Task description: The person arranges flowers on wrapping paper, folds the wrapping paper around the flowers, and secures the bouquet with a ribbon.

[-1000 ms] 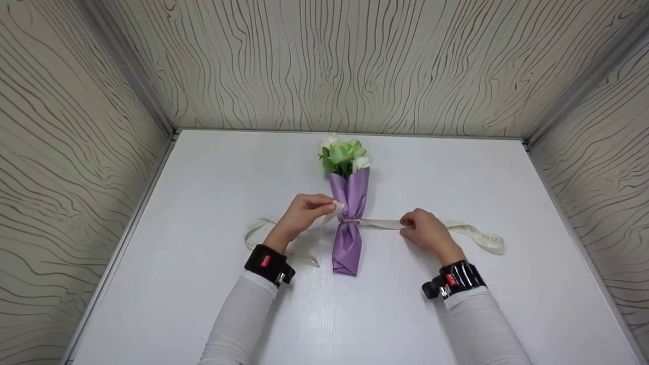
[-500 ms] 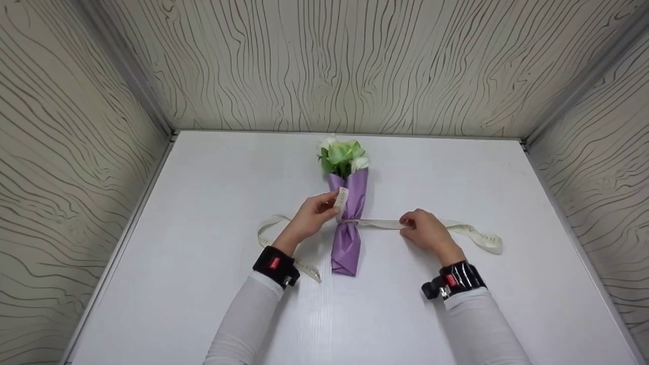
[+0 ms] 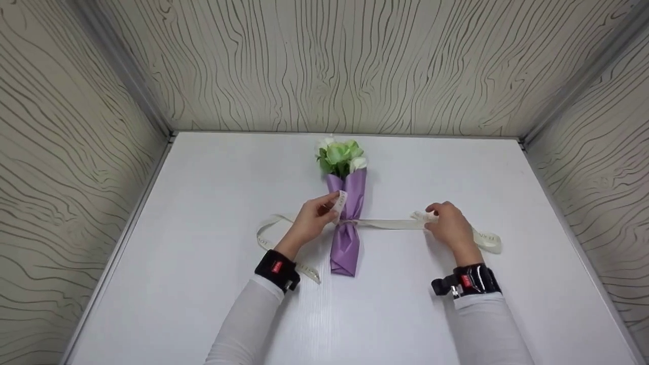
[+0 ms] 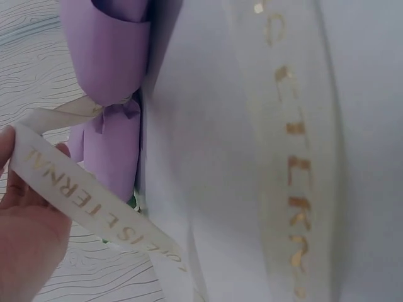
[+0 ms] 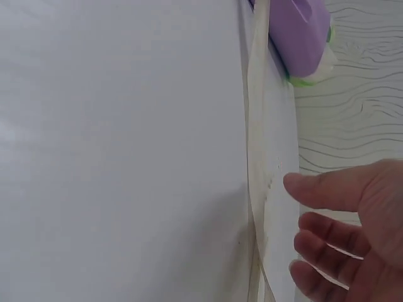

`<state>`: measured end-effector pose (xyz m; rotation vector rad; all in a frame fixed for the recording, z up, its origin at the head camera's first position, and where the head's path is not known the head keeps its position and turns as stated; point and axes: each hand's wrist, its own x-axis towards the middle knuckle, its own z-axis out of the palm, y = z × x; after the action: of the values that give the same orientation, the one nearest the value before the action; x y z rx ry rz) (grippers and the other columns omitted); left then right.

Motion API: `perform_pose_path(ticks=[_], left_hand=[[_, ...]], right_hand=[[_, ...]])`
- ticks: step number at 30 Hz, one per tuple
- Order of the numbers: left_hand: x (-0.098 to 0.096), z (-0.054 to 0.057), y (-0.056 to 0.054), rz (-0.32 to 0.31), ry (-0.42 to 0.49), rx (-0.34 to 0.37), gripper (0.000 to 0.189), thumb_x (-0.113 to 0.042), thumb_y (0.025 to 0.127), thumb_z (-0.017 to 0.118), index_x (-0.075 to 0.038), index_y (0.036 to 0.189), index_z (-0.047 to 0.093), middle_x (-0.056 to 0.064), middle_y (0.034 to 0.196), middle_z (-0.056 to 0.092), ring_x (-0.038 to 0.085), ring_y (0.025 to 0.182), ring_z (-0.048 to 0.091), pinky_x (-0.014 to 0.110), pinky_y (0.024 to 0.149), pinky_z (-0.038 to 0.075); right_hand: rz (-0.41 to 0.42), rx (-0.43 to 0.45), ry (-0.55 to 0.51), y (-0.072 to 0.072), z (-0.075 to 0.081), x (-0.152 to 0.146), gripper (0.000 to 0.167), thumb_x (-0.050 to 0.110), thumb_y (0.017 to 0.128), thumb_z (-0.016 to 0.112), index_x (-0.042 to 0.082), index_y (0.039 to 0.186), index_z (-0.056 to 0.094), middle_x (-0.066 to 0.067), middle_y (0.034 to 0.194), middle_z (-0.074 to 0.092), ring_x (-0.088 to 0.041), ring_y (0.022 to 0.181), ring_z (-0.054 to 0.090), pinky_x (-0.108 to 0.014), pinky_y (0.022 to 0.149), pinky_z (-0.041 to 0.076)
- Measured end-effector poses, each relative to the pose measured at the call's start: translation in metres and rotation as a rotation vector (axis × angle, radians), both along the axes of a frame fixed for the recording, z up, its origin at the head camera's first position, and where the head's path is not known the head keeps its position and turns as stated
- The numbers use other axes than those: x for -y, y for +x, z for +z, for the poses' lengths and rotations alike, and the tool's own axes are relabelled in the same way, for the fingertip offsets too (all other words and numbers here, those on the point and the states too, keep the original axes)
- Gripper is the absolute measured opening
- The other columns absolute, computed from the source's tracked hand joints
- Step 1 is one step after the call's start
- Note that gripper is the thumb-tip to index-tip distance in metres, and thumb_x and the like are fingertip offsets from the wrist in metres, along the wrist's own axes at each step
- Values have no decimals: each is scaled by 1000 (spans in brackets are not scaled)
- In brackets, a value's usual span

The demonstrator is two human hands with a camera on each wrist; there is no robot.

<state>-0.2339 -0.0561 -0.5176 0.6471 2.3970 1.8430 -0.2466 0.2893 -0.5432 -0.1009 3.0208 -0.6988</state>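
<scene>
A bouquet of white and green flowers (image 3: 338,153) in purple wrapping paper (image 3: 346,251) lies on the white table. A cream ribbon (image 3: 388,224) with gold lettering is tied round its narrow middle. My left hand (image 3: 310,220) pinches the ribbon just left of the tie, holding a raised loop that shows clearly in the left wrist view. To the right, my right hand (image 3: 451,228) hovers beside the other ribbon length. In the right wrist view, its thumb (image 5: 327,189) and fingers are spread apart, with the ribbon (image 5: 257,126) beside them rather than between them.
The left ribbon tail (image 3: 263,230) curls on the table under my left forearm. The right tail (image 3: 489,242) lies beyond my right hand. Wood-patterned panels (image 3: 324,66) stand along the table's back and sides.
My left hand has raised the ribbon into a loop and moved slightly right. My right hand has let go of the ribbon and shifted right; a fold of ribbon now shows by its fingertips.
</scene>
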Motion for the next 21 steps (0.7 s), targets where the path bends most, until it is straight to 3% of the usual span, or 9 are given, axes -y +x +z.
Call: perform_pose_path(ticks=[4, 8, 14, 21], left_hand=[[0, -6, -2, 20, 81, 50, 44, 7, 80, 58, 4, 122, 45, 21, 84, 55, 28, 71, 53, 24, 61, 45], [1, -13, -4, 51, 138, 120, 47, 5, 78, 61, 6, 122, 43, 21, 83, 56, 27, 73, 55, 24, 63, 47], [2, -35, -13, 112, 49, 164, 37, -7, 79, 65, 4, 113, 57, 13, 88, 62, 21, 76, 58, 25, 66, 49], [3, -39, -8, 117, 88, 130, 20, -13, 78, 67, 0, 93, 65, 6, 83, 63, 15, 73, 58, 25, 66, 49]], right_hand=[[-114, -36, 73, 5, 4, -19, 42, 15, 70, 70, 3, 109, 58, -24, 104, 48, -41, 93, 48, -51, 66, 42], [-173, -3, 105, 8, 4, -33, 47, 14, 70, 67, 1, 113, 55, -27, 106, 44, -44, 93, 45, -52, 62, 42], [-170, 114, 95, 8, -4, -43, 47, 14, 74, 64, -2, 117, 53, -28, 107, 48, -39, 89, 50, -46, 61, 43], [-129, 132, 68, 5, -9, -49, 28, 14, 80, 60, -2, 103, 60, -23, 96, 58, -29, 73, 53, -36, 55, 41]])
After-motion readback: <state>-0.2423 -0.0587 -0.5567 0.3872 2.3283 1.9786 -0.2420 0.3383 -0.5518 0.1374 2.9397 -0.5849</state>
